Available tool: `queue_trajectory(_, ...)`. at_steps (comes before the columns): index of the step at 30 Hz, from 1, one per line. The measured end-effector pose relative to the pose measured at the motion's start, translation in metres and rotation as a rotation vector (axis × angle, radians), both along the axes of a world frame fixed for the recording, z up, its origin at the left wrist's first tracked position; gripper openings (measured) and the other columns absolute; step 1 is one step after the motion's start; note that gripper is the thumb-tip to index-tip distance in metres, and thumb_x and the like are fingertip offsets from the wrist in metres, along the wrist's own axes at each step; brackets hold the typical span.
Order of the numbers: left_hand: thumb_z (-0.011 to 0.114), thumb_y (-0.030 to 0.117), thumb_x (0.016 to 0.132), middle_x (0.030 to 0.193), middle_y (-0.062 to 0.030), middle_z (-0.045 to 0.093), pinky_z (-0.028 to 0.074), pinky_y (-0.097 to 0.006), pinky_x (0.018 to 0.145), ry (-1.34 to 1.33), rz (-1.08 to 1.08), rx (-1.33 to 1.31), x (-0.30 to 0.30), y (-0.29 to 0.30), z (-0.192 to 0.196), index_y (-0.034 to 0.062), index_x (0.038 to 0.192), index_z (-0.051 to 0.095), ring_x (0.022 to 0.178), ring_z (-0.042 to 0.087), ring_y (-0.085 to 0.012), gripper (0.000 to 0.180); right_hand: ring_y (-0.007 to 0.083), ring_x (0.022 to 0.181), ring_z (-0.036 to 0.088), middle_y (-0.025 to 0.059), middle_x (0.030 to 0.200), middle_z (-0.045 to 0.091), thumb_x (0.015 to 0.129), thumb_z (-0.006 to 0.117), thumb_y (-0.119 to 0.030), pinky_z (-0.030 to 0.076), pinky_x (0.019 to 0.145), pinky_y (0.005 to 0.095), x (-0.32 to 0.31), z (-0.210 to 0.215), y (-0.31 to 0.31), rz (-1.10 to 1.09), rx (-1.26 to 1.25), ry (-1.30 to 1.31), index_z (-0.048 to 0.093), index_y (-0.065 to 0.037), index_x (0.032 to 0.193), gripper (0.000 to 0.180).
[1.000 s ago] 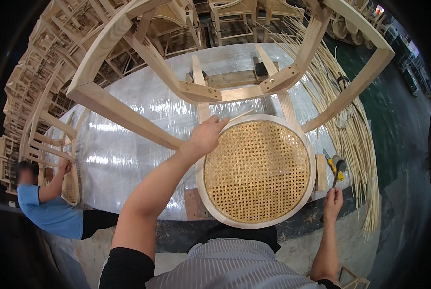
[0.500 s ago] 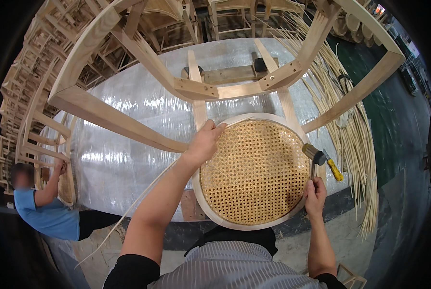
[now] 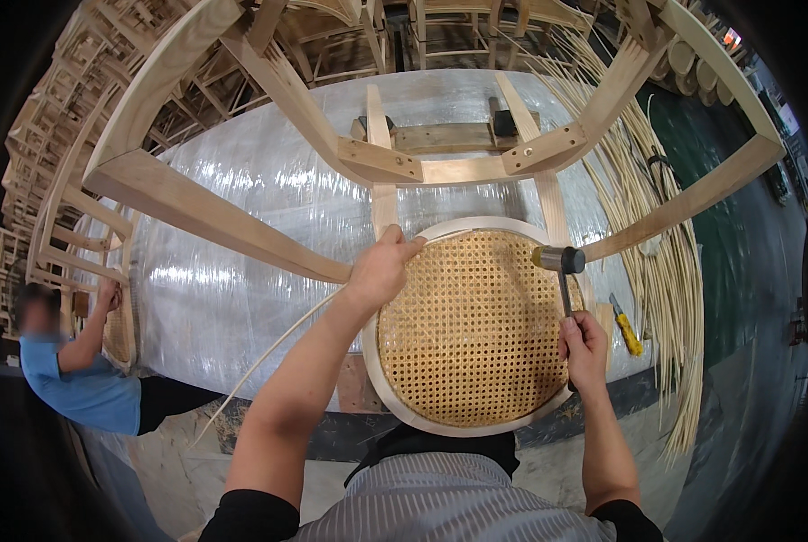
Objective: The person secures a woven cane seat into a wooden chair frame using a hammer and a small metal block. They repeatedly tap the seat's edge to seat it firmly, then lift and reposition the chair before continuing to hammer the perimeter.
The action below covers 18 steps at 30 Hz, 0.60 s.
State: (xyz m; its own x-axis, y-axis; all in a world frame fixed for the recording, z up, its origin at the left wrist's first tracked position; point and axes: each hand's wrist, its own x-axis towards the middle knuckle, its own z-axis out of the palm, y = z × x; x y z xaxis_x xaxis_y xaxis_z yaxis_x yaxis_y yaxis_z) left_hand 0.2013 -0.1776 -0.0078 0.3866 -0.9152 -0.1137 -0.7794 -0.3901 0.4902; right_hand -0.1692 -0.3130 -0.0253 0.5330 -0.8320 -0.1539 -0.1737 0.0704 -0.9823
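A round woven cane seat (image 3: 476, 343) set in a pale wooden ring is part of the chair frame (image 3: 463, 170) lying in front of me. My left hand (image 3: 379, 271) pinches a long thin reed strip (image 3: 278, 341) at the ring's upper left edge. The strip's loose tail trails down to the left past my forearm. Gripped by its handle, a mallet (image 3: 559, 259) with a yellow face and a black face is in my right hand (image 3: 585, 350). Its head is over the seat's upper right edge; whether it touches cannot be made out.
A yellow-handled knife (image 3: 631, 336) lies right of the seat, beside a bundle of reed strips (image 3: 666, 307). Plastic film covers the table (image 3: 241, 208). At the left, a person in blue (image 3: 83, 384) works on another chair. Wooden chair frames (image 3: 70, 117) are piled behind.
The mallet has swung up and left, from beside the ring to over the seat's upper right edge. My left hand stays at the rim, and the view has shifted slightly.
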Motion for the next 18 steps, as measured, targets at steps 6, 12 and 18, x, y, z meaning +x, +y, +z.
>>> queue_trajectory(6, 0.052, -0.007, 0.091, 0.117, -0.0151, 0.06, 0.056, -0.048, 0.093, 0.001, 0.001, -0.005, -0.001, -0.001, 0.0, 0.015, 0.14, 0.07, 0.103, 0.069, -0.0371, 0.057, 0.0045, 0.06, 0.05, -0.0026, 0.076, 0.057, 0.111, 0.062, -0.021, 0.041, 0.053, 0.0227, 0.01, 0.006, -0.009, 0.022, 0.005, -0.042, 0.062, -0.002, 0.104, 0.02)
queue_trajectory(12, 0.053, 0.003, 0.1, 0.109, -0.0147, 0.059, 0.054, -0.045, 0.09, 0.003, -0.011, -0.05, 0.001, 0.001, -0.005, 0.0144, 0.142, 0.069, 0.099, 0.067, -0.035, 0.046, 0.0047, 0.061, 0.051, -0.0025, 0.075, 0.057, 0.111, 0.062, -0.019, 0.041, 0.053, 0.0228, 0.011, 0.004, -0.012, 0.022, 0.019, -0.042, 0.062, -0.002, 0.104, 0.018)
queue_trajectory(18, 0.057, 0.0, 0.095, 0.113, -0.0122, 0.06, 0.057, -0.046, 0.089, -0.1, 0.011, 0.004, -0.001, -0.001, -0.007, 0.0185, 0.144, 0.068, 0.099, 0.069, -0.0332, 0.053, 0.0051, 0.06, 0.051, -0.0023, 0.074, 0.057, 0.111, 0.061, -0.017, 0.04, 0.053, 0.0231, 0.021, 0.008, -0.01, 0.02, 0.029, -0.07, 0.062, -0.002, 0.104, 0.016)
